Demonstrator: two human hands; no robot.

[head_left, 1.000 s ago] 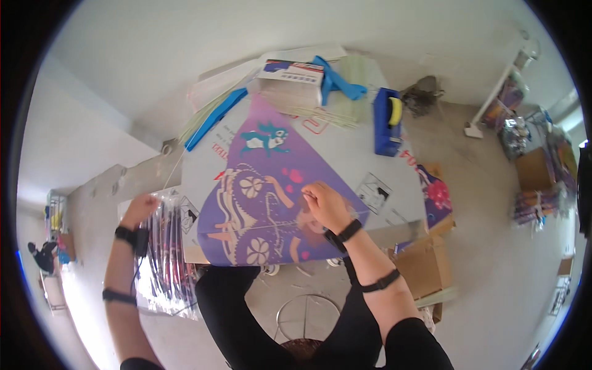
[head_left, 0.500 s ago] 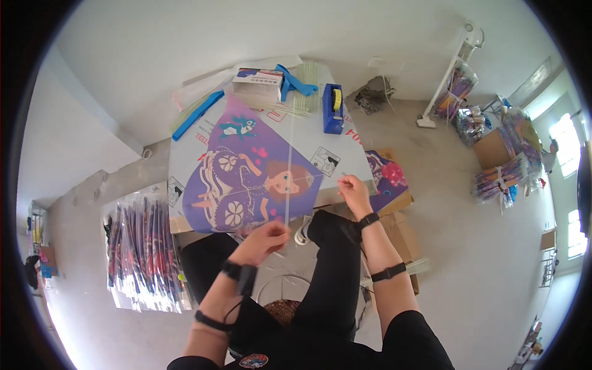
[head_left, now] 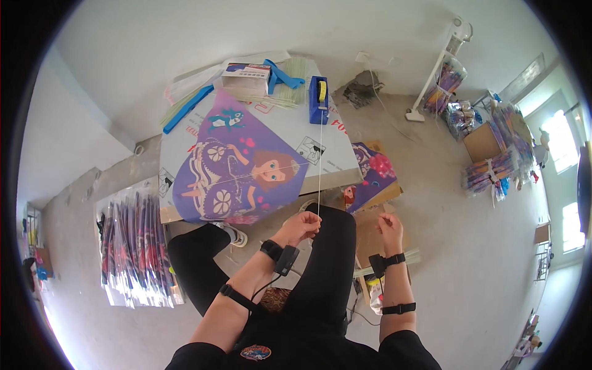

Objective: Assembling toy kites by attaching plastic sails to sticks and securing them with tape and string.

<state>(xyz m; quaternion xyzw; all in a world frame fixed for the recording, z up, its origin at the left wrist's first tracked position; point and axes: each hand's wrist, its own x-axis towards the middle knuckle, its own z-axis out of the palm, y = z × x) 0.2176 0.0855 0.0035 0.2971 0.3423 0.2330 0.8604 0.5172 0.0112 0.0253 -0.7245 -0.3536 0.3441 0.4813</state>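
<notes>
A purple kite sail [head_left: 200, 166] printed with a princess and a small blue animal lies on the table [head_left: 336, 154]. A thin pale rod crosses it sideways. My left hand [head_left: 300, 227] is near the table's front edge, its fingers pinching the lower end of another thin pale rod [head_left: 320, 172]. That rod slants up past the kite's right corner toward the blue tape dispenser [head_left: 319, 108]. My right hand [head_left: 390, 231] is raised off to the right, fingers pressed together. Whatever it may hold is too small to make out.
A white box [head_left: 245, 80], blue strips [head_left: 188, 110] and bundled pale rods [head_left: 299, 71] lie at the table's back. More printed sheets [head_left: 370, 176] rest on cardboard to the right. Bagged kites [head_left: 139, 253] stand left; a white upright vacuum [head_left: 439, 74] leans on the wall.
The upright rod has shifted right, off the kite's face, along with my left hand. My right hand has moved away from the kite's right corner, right and nearer to me.
</notes>
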